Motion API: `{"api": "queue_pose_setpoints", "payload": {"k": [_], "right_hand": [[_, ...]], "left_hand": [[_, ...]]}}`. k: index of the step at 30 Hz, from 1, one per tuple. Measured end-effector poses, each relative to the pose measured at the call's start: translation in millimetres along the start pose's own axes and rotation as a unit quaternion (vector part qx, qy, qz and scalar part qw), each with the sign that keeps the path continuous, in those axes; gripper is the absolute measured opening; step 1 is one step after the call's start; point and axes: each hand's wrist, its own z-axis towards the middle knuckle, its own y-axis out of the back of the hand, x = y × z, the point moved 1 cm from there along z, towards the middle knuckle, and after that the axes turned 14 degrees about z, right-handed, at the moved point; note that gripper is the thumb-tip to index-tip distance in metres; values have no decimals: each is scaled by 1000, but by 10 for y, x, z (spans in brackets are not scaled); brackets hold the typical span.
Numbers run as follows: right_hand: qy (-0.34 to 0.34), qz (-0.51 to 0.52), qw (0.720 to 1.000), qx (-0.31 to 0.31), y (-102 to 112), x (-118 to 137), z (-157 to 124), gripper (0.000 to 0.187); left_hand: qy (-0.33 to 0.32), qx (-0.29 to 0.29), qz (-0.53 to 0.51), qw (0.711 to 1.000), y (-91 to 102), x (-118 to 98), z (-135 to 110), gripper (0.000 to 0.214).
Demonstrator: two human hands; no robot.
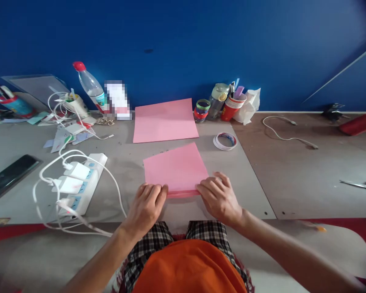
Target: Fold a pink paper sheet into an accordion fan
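A sheet of pink paper [176, 169] lies on the desk in front of me, its near edge folded into a narrow, layered strip. My left hand [149, 203] grips the left end of that strip, fingers curled together. At the right end, my right hand [219, 197] pinches the same fold between thumb and fingers. The undersides of both grips are hidden. Beyond it, a second pink sheet [166, 122] lies flat near the blue wall. A roll of tape [225, 141] rests to the right of the papers.
On the left stand a white power strip [90, 185] with chargers and looping cables, a phone [12, 177] and a bottle [91, 87]. A jar [218, 101] and red paper cups [233, 106] holding pens line the wall. Scissors [361, 185] and a cable [288, 134] lie right.
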Motion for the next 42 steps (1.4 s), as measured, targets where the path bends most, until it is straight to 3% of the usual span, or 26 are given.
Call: {"api": "queue_pose_setpoints", "payload": {"k": [3, 6, 8, 15, 19, 23, 28, 42], "right_hand": [[-29, 25, 999, 29, -153, 20, -163, 27], [-31, 25, 999, 30, -192, 45, -188, 26], [-28, 21, 999, 31, -202, 55, -178, 24], [-35, 28, 998, 54, -210, 50, -166, 24], [-35, 74, 992, 97, -146, 59, -170, 29], [-33, 107, 989, 93, -126, 109, -158, 29], [-32, 104, 990, 92, -209, 174, -111, 15], [-10, 66, 991, 120, -324, 209, -83, 19]], "left_hand": [[-13, 50, -34, 998, -130, -98, -168, 26], [-12, 67, -65, 996, -178, -129, -218, 37], [-12, 71, -76, 995, -185, -142, -215, 41], [9, 83, -84, 993, -165, -176, -211, 16], [5, 94, -84, 992, -153, -171, -226, 15], [0, 93, -88, 992, -138, -173, -217, 15], [10, 84, -94, 992, -120, -196, -215, 15], [20, 115, -107, 987, -94, -232, -226, 15]]}}
